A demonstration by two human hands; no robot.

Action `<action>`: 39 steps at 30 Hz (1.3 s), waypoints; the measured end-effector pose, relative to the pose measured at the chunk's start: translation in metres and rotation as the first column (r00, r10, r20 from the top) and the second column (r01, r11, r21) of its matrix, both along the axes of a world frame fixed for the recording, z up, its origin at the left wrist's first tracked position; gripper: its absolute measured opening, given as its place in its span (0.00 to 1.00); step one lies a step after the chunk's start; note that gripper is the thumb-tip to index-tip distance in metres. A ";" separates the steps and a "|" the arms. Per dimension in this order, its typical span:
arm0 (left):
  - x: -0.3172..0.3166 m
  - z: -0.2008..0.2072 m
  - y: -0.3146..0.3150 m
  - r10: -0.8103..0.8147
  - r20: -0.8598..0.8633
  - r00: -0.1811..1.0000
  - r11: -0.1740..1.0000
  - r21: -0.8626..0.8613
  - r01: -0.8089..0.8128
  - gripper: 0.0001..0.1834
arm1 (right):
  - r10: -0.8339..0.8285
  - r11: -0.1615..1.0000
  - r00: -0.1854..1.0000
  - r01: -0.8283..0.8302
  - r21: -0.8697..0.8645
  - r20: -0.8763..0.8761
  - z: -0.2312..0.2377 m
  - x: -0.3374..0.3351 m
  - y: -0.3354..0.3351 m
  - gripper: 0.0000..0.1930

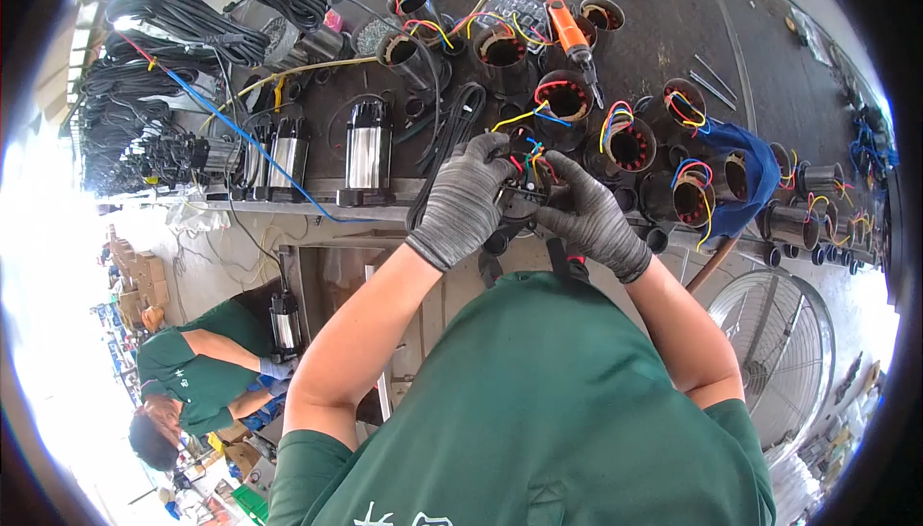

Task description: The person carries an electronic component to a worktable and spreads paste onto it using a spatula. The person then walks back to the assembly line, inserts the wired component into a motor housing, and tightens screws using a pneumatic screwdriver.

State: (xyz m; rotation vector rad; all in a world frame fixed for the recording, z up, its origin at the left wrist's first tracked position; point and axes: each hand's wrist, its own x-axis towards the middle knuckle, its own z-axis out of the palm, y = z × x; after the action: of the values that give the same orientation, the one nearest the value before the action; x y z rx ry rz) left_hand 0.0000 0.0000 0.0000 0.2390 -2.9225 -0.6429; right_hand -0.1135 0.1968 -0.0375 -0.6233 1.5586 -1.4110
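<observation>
Both my hands wear grey striped gloves and meet at the table's near edge. Between them is a small black cap-like part (520, 205) with short coloured wires (527, 162) standing up from it. My left hand (465, 197) grips its left side, and my right hand (594, 220) holds it from the right, fingers curled in toward the wires. The gloves partly hide the part. Just beyond my left hand lies a looped black cable (460, 122). A motor housing (563, 98) with red, yellow and blue wires stands right behind the wires.
An orange power screwdriver (567, 28) lies among several open motor housings (631, 146). Silver-and-black pumps (368, 153) and bundled black cables (187, 21) fill the left. A blue cloth (755, 175) drapes the right edge, above a large fan (774, 348). A co-worker (207, 367) sits lower left.
</observation>
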 end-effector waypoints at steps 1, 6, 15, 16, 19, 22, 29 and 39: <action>0.000 0.004 0.003 0.009 -0.002 1.000 1.000 0.022 -0.009 0.24 | 0.002 1.000 0.998 -0.001 0.002 -0.063 0.001 0.000 0.001 0.39; -0.001 0.010 0.001 0.014 0.021 1.000 1.000 0.027 -0.015 0.20 | 0.038 0.999 0.997 -0.039 -0.021 -0.069 -0.002 -0.004 -0.002 0.39; 0.027 0.022 0.005 0.074 -0.148 0.986 0.985 0.165 -0.049 0.19 | 0.031 0.996 0.975 -0.048 -0.073 -0.220 0.001 -0.011 0.007 0.40; 0.033 0.027 0.006 0.105 -0.181 0.978 0.978 0.199 -0.068 0.20 | 0.035 0.995 0.973 -0.056 -0.086 -0.226 0.001 -0.012 0.009 0.41; 0.063 0.022 0.009 0.281 -0.171 0.944 0.845 0.510 -0.159 0.20 | -0.001 0.990 0.983 -0.025 -0.138 -0.185 0.004 -0.010 0.013 0.38; 0.080 0.035 0.008 0.454 -0.016 0.891 0.517 0.819 -0.249 0.18 | -0.003 0.996 0.997 -0.004 -0.090 -0.081 0.010 -0.012 0.015 0.36; 0.132 0.017 -0.001 0.595 0.359 0.719 -0.206 0.933 -0.295 0.26 | -0.001 0.998 0.954 -0.018 -0.061 -0.301 0.018 -0.014 0.011 0.33; 0.160 0.010 0.007 0.651 0.285 0.704 -0.462 0.884 0.070 0.23 | 0.020 0.998 0.976 -0.033 -0.056 -0.218 0.011 -0.025 0.018 0.28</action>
State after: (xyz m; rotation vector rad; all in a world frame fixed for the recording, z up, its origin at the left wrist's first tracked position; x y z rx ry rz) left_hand 0.1603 0.0070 0.0099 0.9406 -0.6579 -2.3605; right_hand -0.1384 0.2144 -0.0265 -0.8552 1.6765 -1.4105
